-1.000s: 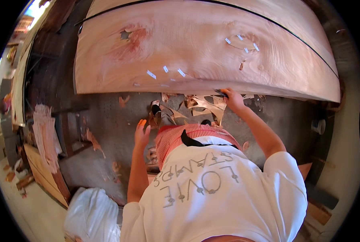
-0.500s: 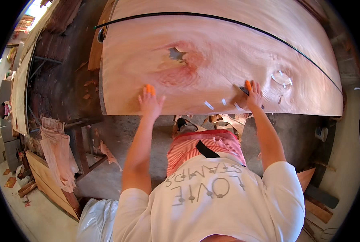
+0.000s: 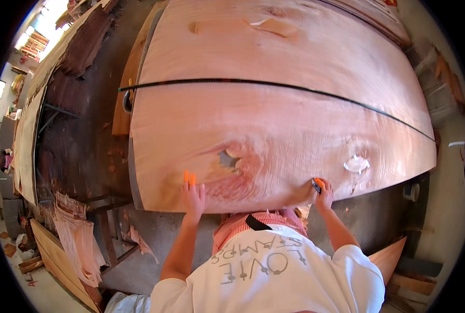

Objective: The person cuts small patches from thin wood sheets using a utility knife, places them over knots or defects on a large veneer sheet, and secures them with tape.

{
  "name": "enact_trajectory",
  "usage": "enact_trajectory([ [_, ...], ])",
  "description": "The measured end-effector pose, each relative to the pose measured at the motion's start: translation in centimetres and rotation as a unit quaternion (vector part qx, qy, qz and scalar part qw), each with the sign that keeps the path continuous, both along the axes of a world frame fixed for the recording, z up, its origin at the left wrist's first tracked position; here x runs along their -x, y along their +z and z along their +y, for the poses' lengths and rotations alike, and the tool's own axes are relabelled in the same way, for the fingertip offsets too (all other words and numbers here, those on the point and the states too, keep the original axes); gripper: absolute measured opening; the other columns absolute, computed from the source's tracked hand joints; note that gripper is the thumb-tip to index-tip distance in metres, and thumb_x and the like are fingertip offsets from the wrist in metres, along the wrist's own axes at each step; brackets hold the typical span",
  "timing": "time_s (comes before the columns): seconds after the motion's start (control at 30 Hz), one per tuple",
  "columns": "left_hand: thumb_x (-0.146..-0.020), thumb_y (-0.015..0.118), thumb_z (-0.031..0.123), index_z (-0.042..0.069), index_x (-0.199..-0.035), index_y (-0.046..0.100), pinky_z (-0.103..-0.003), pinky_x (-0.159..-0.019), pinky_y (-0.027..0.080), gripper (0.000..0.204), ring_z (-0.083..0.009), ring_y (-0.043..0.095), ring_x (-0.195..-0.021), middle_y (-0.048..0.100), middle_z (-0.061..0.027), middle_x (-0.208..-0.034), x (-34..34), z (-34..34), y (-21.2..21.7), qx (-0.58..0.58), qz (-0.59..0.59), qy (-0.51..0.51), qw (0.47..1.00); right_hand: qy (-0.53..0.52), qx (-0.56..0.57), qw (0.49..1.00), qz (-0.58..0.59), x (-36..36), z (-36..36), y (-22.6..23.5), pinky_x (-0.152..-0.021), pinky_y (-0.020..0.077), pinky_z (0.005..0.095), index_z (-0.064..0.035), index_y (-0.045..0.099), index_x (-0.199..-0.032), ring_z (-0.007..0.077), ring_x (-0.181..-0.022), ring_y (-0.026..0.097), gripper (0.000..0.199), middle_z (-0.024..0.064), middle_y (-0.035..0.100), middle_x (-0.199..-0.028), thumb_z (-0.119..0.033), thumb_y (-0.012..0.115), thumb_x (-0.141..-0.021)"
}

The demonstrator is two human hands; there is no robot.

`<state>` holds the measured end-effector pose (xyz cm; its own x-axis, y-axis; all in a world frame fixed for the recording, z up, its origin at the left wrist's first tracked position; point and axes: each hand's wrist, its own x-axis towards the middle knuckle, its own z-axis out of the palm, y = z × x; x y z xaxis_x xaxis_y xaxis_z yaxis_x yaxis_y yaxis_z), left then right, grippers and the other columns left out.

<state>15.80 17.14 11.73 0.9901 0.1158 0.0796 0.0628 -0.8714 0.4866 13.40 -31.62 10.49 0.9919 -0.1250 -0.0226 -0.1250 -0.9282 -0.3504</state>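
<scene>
The left hand (image 3: 194,194) lay flat and open on the near edge of a large sheet of reddish wood veneer (image 3: 279,115), its fingers spread and two of the fingertips (image 3: 189,178) capped in orange. The right hand (image 3: 323,192) was pressed on the same near edge further right, fingers curled together around what seemed to be a small dark cutter (image 3: 316,185) with an orange fingertip cover beside it; the view was too small to be sure of the tool.

Between the two hands, a little above the left one, the veneer had a ragged knot hole (image 3: 227,159) ringed by darker red grain. To the right of the right hand a pale patch (image 3: 356,164) sat on the sheet near its lower right corner. A thin dark line (image 3: 274,84) crossed the sheet from left to right, well above both hands.

The veneer covered the worktop (image 3: 133,172), of which only a grey left edge showed. Its near edge ended just in front of the person's white shirt (image 3: 274,276) and striped garment (image 3: 237,227). No container showed near the hands.

To the left, a dark floor strip (image 3: 81,151) ran beside the worktop, strewn with veneer scraps. Torn veneer strips (image 3: 76,235) hung over a metal frame at lower left, and further stacked sheets (image 3: 26,135) lay along the far left. At lower right lay a triangular offcut (image 3: 389,255) on the floor.
</scene>
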Motion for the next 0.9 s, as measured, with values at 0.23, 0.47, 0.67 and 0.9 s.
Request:
enact_trajectory([
  [0.23, -0.088, 0.048, 0.036, -0.001, -0.134, 0.031, -0.048, -0.106, 0.019, 0.061, -0.0327, 0.022, -0.132, 0.020, -0.0189, -0.144, -18.2, -3.9, -2.4, -0.118, -0.011, 0.188, 0.975, -0.009, -0.392, 0.918, 0.055, -19.1, 3.7, 4.0, -0.065, 0.0434, 0.0217, -0.0076, 0.053, -0.117, 0.0100, -0.084, 0.056, 0.028, 0.0043, 0.058, -0.106, -0.007, 0.044, -0.091],
  [0.47, -0.087, 0.048, 0.037, -0.001, -0.136, 0.027, -0.050, -0.107, 0.014, 0.065, -0.0327, 0.019, -0.133, 0.017, -0.0187, -0.145, -20.5, -4.7, -3.5, -0.130, 0.048, 0.221, 0.965, 0.025, -0.454, 0.885, 0.105, -45.7, 11.6, 2.1, -0.053, 0.0407, 0.0226, -0.0111, 0.054, -0.118, 0.0086, -0.076, 0.056, 0.031, 0.0028, 0.059, -0.106, -0.027, 0.044, -0.093],
  [0.67, -0.084, 0.050, 0.031, -0.002, -0.136, 0.026, -0.051, -0.105, 0.015, 0.066, -0.0363, 0.021, -0.132, 0.020, -0.0223, -0.143, -22.5, -5.2, -4.2, -0.115, 0.044, 0.179, 0.976, -0.042, -0.263, 0.959, -0.093, -69.7, 14.0, -5.4, -0.061, 0.0472, 0.0377, -0.0046, 0.050, -0.115, 0.0244, -0.081, 0.059, 0.035, 0.0135, 0.059, -0.099, -0.027, 0.046, -0.089],
  [0.9, -0.084, 0.049, 0.027, -0.003, -0.136, 0.025, -0.052, -0.105, 0.015, 0.064, -0.0367, 0.021, -0.132, 0.022, -0.0240, -0.142, -22.5, -5.1, -3.8, -0.109, 0.037, 0.196, 0.974, 0.057, -0.063, 0.992, -0.094, -72.2, 19.7, -3.2, -0.084, 0.0438, 0.0438, -0.0107, 0.053, -0.115, 0.0344, -0.104, 0.052, 0.033, 0.0185, 0.052, -0.113, -0.026, 0.046, -0.086],
])
